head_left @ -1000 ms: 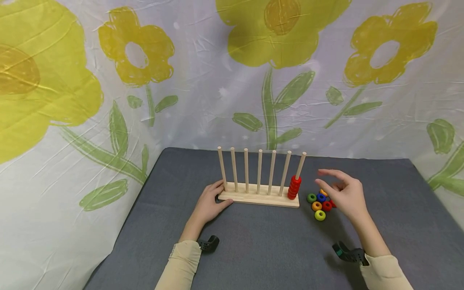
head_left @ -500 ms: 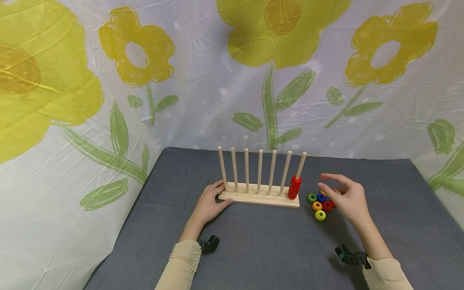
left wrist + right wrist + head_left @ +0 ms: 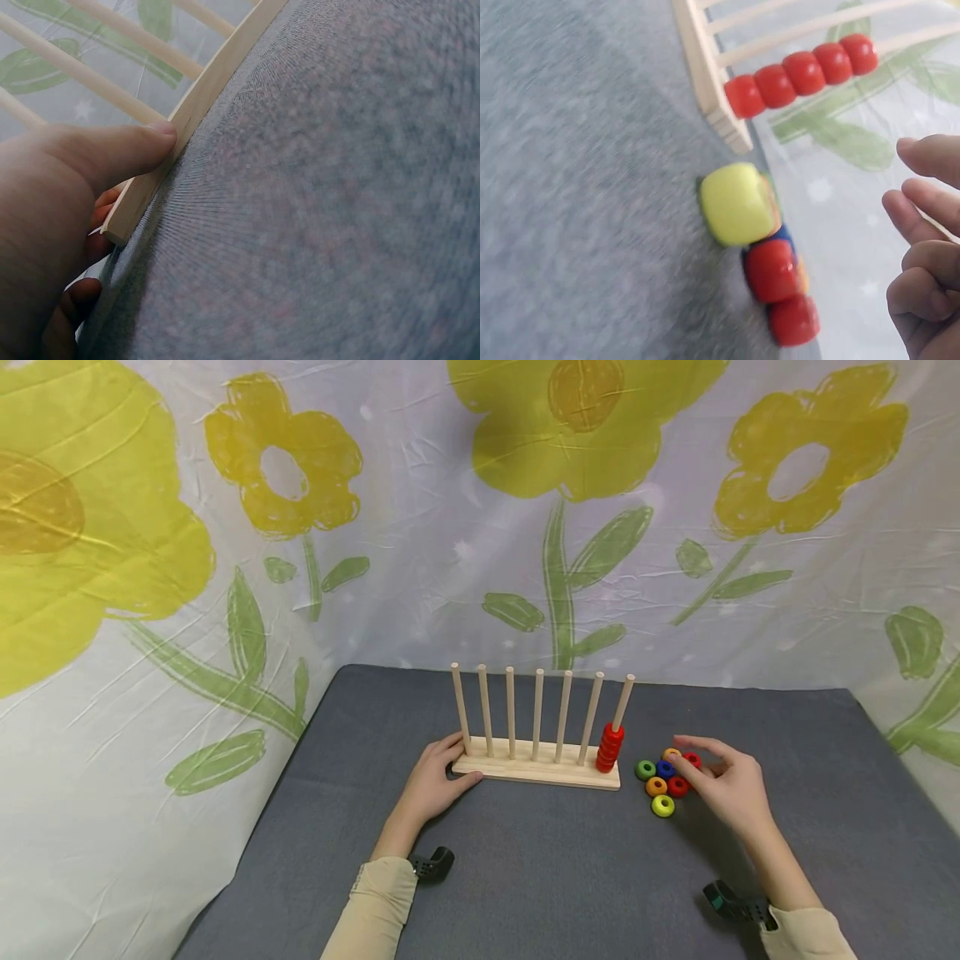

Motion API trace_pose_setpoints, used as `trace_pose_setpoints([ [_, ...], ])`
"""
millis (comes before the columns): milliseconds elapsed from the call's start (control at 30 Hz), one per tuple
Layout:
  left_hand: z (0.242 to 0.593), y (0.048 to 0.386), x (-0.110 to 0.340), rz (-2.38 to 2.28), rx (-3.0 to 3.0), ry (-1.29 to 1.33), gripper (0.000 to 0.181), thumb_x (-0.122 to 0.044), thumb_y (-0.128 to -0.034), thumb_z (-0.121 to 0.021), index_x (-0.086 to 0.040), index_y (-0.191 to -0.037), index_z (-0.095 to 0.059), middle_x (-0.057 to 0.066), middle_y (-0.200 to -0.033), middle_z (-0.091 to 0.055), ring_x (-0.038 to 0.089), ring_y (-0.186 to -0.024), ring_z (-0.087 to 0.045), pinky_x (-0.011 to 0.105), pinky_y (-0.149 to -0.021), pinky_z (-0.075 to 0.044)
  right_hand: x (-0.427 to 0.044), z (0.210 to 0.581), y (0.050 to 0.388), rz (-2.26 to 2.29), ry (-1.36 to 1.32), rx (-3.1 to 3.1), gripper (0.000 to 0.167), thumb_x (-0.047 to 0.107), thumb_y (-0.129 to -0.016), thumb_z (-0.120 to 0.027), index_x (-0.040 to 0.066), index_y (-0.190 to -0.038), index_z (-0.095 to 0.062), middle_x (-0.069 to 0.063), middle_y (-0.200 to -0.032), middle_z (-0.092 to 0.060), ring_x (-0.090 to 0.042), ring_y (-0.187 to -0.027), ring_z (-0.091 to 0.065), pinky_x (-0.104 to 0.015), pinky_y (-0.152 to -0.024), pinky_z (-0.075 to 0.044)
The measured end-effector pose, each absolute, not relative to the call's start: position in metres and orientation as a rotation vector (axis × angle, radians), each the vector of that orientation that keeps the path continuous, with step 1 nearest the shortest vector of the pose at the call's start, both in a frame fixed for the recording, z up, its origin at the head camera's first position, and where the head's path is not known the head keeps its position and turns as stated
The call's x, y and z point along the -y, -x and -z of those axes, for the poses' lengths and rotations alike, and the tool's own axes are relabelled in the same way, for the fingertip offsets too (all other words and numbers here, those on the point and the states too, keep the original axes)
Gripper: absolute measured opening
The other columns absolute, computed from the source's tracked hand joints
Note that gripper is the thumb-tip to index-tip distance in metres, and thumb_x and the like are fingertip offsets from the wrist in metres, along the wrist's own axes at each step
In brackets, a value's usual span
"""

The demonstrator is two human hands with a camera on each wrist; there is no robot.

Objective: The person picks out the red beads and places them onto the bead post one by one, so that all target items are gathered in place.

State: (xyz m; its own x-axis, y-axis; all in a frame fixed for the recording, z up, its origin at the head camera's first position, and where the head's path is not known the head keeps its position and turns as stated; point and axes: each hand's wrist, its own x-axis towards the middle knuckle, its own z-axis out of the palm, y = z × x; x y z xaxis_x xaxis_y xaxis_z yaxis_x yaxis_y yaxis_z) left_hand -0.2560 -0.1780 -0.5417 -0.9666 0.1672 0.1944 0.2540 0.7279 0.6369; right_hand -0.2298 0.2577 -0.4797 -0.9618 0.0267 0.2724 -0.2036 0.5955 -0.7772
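Observation:
A wooden base carries a row of upright pegs; red beads are stacked on the rightmost one, and the others are bare. My left hand grips the left end of the base, its thumb along the front edge in the left wrist view. Just right of the rack lie loose beads: green, blue, yellow, two orange and two red. My right hand hovers at their right side, thumb and index finger apart, holding nothing.
A dark grey cloth covers the table. Behind it hangs a pale curtain with yellow flowers. A black strap device is on the left wrist and another on the right.
My right hand has moved a little right and down toward the loose beads, uncovering more of the red bead at the back right. The left hand and the rack stay in place.

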Motion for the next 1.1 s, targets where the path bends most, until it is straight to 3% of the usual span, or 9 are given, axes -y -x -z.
trace_pose_setpoints([
  [333, 0.541, 0.255, 0.178, 1.071, 2.798, 0.346, 0.069, -0.033, -0.0956, -0.082, -0.001, -0.151, -0.058, 0.012, -0.163, -0.049, 0.038, -0.147, -0.045, 0.061, -0.117, -0.041, -0.276, 0.498, 0.226, -1.274, -0.103, 2.576, 0.039, 0.029, -0.098, -0.080, 0.009, -0.132, -0.074, 0.010, -0.052, -0.028, -0.003, -0.040, -0.022, -0.032, -0.037, -0.024],
  [1100, 0.540, 0.255, 0.178, 1.070, 2.808, 0.352, 0.069, -0.034, -0.0964, -0.081, -0.001, -0.152, -0.057, 0.013, -0.163, -0.048, 0.039, -0.148, -0.044, 0.061, -0.118, -0.040, -0.301, 0.523, 0.223, -1.211, -0.006, 2.598, 0.039, 0.029, -0.098, -0.080, 0.007, -0.129, -0.074, 0.010, -0.055, -0.028, -0.001, -0.041, -0.023, -0.030, -0.037, -0.025],
])
